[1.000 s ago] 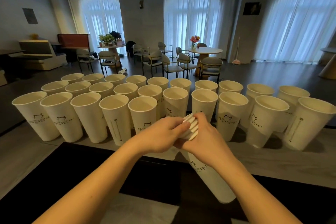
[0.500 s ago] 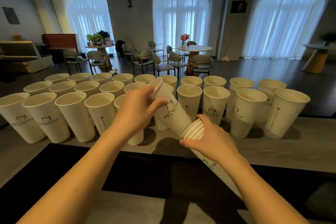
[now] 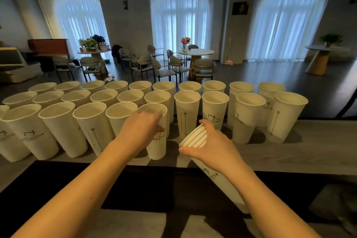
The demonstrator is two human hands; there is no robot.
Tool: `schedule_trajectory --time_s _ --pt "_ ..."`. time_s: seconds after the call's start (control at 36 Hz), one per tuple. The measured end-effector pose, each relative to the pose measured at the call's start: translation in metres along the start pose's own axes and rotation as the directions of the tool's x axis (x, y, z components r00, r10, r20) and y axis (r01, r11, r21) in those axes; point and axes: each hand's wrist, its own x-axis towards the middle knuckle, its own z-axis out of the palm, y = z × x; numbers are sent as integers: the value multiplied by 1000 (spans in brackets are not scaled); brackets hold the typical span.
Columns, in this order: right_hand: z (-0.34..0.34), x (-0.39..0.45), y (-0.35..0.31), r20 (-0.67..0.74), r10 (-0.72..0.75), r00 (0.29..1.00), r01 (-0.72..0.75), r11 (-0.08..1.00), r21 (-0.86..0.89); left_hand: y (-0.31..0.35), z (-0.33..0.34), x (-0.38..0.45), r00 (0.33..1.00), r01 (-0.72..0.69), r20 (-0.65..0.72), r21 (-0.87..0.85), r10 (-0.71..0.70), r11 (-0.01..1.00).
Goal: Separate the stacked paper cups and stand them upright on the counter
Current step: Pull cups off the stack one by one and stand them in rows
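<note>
My left hand (image 3: 142, 131) grips a single white paper cup (image 3: 157, 147) near its rim; the cup stands upright on the grey counter (image 3: 289, 152), at the right end of the front row. My right hand (image 3: 210, 147) holds the stack of nested cups (image 3: 195, 137) just below its layered rims. The stack is tilted, rims up and away, its lower part running down towards me under my wrist. Several separated cups (image 3: 61, 129) stand upright in rows across the counter, some printed with a small logo.
More upright cups (image 3: 286, 116) fill the counter's right side, with bare counter in front of them. A black strip (image 3: 135, 185) runs along the near edge. Beyond the counter lies a room with tables, chairs and curtained windows.
My left hand pulled one cup off the stack, swung it upright and brought it down onto the counter beside the front row. My right hand kept the stack, shifting slightly right.
</note>
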Motion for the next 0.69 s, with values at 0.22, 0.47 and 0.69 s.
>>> schedule_trajectory --time_s 0.22,0.47,0.69 --pt "-5 -2 -3 19 -19 1000 19 999 31 -1 -11 3 998 58 23 -93 -56 994" --pt "-11 -7 -2 -43 -101 994 106 986 130 55 -31 -16 980 37 166 -685 106 727" --pt "-15 -15 5 -81 -146 986 154 982 105 66 -33 -16 951 155 278 -806 135 571"
